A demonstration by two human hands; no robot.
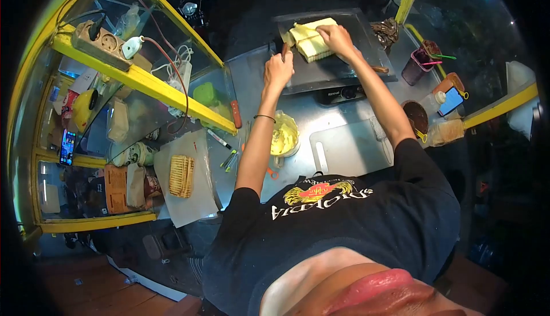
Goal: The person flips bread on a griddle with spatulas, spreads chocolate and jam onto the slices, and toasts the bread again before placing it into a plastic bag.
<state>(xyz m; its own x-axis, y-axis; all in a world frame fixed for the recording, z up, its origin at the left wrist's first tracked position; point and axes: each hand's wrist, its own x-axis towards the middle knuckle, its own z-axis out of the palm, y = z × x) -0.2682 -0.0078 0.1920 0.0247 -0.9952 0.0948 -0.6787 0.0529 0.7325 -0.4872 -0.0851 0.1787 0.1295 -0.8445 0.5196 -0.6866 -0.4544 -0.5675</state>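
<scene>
On the dark griddle (292,24) at the top middle lies pale yellow bread (315,48) with a folded or lifted upper layer. My left hand (278,71) is closed around the brown handle of a tool (285,51), whose far end is at the bread's left edge. The fingers of my right hand (337,38) are pressed together on the bread's upper right part. Below my left hand stands a tub of yellow spread (285,135). A white cutting board (349,147) lies to its right.
Grilled, striped bread (181,176) rests on white paper (197,195) at the left. A yellow-framed glass case (149,89) borders that side. At the right are a pink container (413,69), a brown pot (415,115) and a bottle (440,97). A red-handled tool (235,113) lies left of the tub.
</scene>
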